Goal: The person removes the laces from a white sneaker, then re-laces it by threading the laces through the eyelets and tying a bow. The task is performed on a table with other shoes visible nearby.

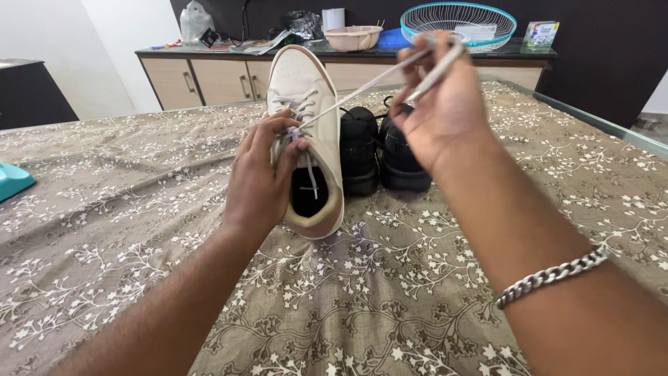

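Observation:
A cream-white sneaker [309, 97] stands tilted on its heel on the patterned cloth, toe pointing away. My left hand [261, 174] grips its left side near the eyelets, thumb on the tongue. My right hand [438, 104] is raised to the right of the shoe and pinches the pale shoelace [369, 83], which runs taut from the eyelets up to my fingers. A silver chain bracelet [553, 275] sits on my right wrist.
A pair of black shoes [383, 150] stands right behind the sneaker. The brown floral cloth [348, 292] covers the table. A teal object [10, 181] lies at the left edge. Behind, a cabinet [209, 80] carries a pink bowl [353, 36], a wire basket [459, 19] and clutter.

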